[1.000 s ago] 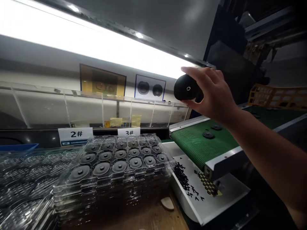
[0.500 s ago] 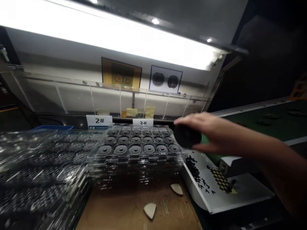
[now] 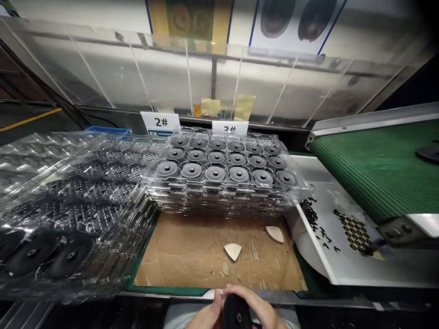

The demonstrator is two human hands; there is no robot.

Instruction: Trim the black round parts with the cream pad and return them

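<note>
At the bottom centre of the head view, a black oval disc (image 3: 238, 311) with a small ringed centre stands tilted between my hands. My right hand (image 3: 260, 305) is closed around its top and right side. My left hand (image 3: 206, 316) is closed at its left edge, fingertips close to those of the right; its lower part is cut off by the frame. Ahead lies a brown cardboard sheet (image 3: 181, 256) with two pale wedge-shaped pieces (image 3: 233, 251). Behind it a stack of clear trays (image 3: 222, 194) holds rows of similar dark round parts.
On the left, more stacked clear trays (image 3: 103, 214) hold several black discs at the near end. At right are a white tray (image 3: 356, 274) with small black pieces and a yellow sheet of round dots, and a green conveyor belt (image 3: 370, 160). Labels 2# (image 3: 160, 122) and 3# stand behind.
My right hand has come from the right, above the white tray, down to the bottom centre with the black disc. My left hand has come into view beside it. The view has tilted down.
</note>
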